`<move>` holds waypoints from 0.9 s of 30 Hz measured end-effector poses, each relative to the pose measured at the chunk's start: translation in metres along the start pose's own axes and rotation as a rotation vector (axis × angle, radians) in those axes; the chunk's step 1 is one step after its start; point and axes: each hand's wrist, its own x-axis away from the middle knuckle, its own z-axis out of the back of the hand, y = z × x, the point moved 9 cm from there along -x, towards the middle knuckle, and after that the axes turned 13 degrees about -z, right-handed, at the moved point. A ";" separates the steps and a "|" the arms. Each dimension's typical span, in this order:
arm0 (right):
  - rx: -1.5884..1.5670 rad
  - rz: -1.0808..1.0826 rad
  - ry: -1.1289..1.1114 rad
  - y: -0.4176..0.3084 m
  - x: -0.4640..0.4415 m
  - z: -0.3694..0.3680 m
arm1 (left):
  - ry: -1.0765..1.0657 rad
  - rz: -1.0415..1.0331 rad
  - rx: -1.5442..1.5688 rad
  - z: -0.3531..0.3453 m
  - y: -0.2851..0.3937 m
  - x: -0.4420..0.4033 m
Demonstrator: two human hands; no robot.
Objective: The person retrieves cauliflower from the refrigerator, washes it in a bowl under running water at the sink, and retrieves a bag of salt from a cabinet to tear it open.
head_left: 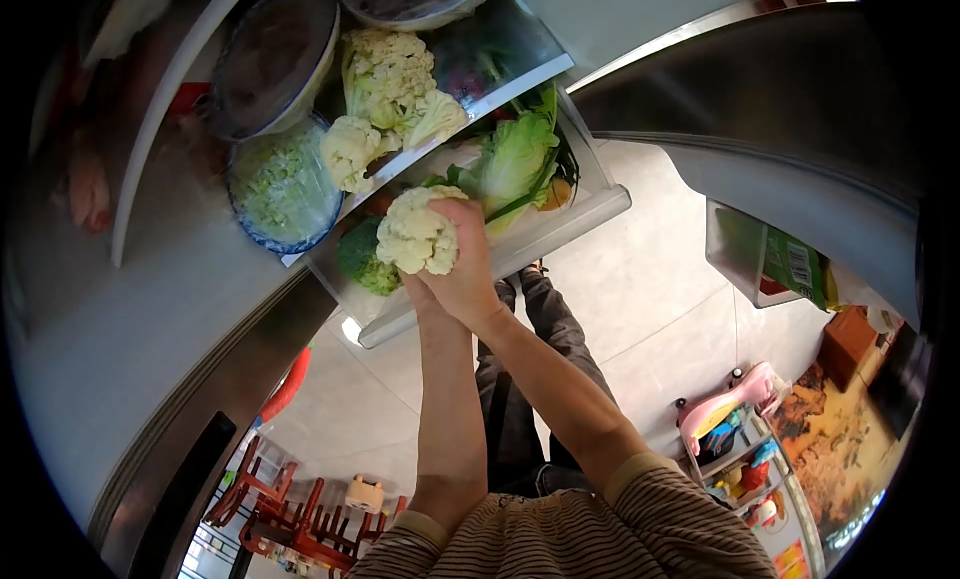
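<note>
A head of cauliflower [418,229] is held between my two hands, above the pulled-out fridge drawer [540,229]. My right hand [466,259] wraps its right side, thumb near the top. Below it, my left hand [422,291] supports the underside, its fingers mostly hidden behind the cauliflower and my right hand. Broccoli [370,259] lies in the drawer just left of the cauliflower. To the right in the same drawer are a leafy cabbage [518,159] and a round orange item [556,193]. More cauliflower pieces [388,89] rest on the glass shelf above.
A blue-rimmed bowl of chopped greens [286,189] and a larger covered bowl [272,59] stand on the shelf at the left. The open fridge door [780,169] extends right, with packages in its bin [738,249]. Red chairs [300,519] and a toy rack [745,459] stand behind.
</note>
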 end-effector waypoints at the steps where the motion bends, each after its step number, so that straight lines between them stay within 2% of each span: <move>1: -0.016 -0.027 -0.016 0.005 0.005 0.002 | 0.002 0.010 0.016 -0.001 0.000 0.000; 2: -0.033 -0.052 -0.032 0.010 0.009 0.004 | -0.003 0.026 0.035 -0.002 0.001 -0.001; 5: 0.195 0.142 -0.057 -0.028 0.022 0.010 | -0.125 0.150 0.140 0.003 -0.008 -0.006; 6: 0.096 -0.033 -0.027 -0.017 0.021 0.017 | -0.303 0.277 0.198 0.008 -0.014 -0.009; 9: -0.050 -0.224 0.064 0.013 0.012 0.043 | 0.052 -0.114 -0.243 0.054 0.009 -0.031; 10: -0.158 -0.260 0.087 0.018 0.010 0.054 | 0.099 -0.171 -0.284 0.051 0.014 -0.025; 13: -0.449 -0.462 0.127 0.020 0.001 0.081 | 0.205 -0.141 -0.217 0.060 0.017 -0.013; 14: -0.542 -0.540 0.133 0.020 -0.003 0.085 | 0.155 -0.113 -0.159 0.061 0.017 -0.014; 18: -0.660 -0.560 0.018 0.030 -0.017 0.088 | -0.033 -0.028 -0.152 0.037 0.015 -0.008; 20: -0.725 -0.646 -0.041 0.034 -0.016 0.083 | -0.119 0.040 -0.107 0.028 0.010 -0.003; 23: -0.769 -0.685 -0.117 0.029 -0.015 0.076 | -0.149 0.051 -0.261 0.026 0.008 -0.001; 27: -0.767 -0.671 -0.212 0.021 -0.018 0.074 | -0.197 0.011 -0.181 0.012 0.008 0.000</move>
